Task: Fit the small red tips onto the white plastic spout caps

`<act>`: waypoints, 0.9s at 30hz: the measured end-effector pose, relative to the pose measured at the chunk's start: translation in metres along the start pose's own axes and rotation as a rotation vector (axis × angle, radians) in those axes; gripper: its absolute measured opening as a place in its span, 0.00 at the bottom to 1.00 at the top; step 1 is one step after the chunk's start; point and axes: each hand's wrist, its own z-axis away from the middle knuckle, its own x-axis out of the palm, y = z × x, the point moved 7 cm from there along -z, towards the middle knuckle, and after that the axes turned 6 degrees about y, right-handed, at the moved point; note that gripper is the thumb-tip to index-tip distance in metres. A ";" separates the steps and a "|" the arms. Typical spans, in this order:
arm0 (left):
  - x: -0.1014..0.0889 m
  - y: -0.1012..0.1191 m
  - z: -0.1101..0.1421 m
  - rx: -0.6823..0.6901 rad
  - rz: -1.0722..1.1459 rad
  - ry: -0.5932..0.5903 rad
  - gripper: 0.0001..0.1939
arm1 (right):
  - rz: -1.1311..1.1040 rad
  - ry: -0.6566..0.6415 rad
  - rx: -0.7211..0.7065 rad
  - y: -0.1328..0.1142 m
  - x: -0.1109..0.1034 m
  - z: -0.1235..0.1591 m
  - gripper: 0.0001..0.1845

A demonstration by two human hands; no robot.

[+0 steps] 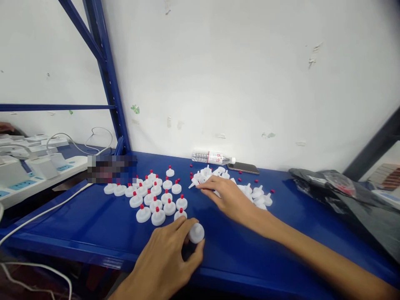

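My left hand is at the front edge of the blue table, with thumb and index finger pinched around a white round nozzle cap. No red tip shows on that cap. My right hand reaches over a loose pile of white nozzle caps. Its thumb and index fingertips come together beside one white cap at the pile's left side; what they pinch, if anything, is too small to make out. Left of the pile, several upright white caps with red tips stand grouped together.
Small red tips lie scattered around the pile. Behind it are a clear plastic bottle on its side and a phone. A black plastic bag lies at right. At left are a power strip, white cables and a blue frame post.
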 end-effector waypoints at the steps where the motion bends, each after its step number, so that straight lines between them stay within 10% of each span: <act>1: 0.001 0.000 0.000 -0.005 0.011 -0.025 0.10 | -0.120 0.015 0.030 -0.003 -0.009 0.003 0.11; 7: 0.005 -0.003 -0.001 -0.043 0.005 -0.086 0.06 | -0.481 -0.001 0.080 -0.026 -0.026 0.030 0.05; 27: 0.008 -0.007 0.003 -0.027 0.039 -0.031 0.11 | -0.636 0.022 0.099 -0.034 0.006 0.045 0.07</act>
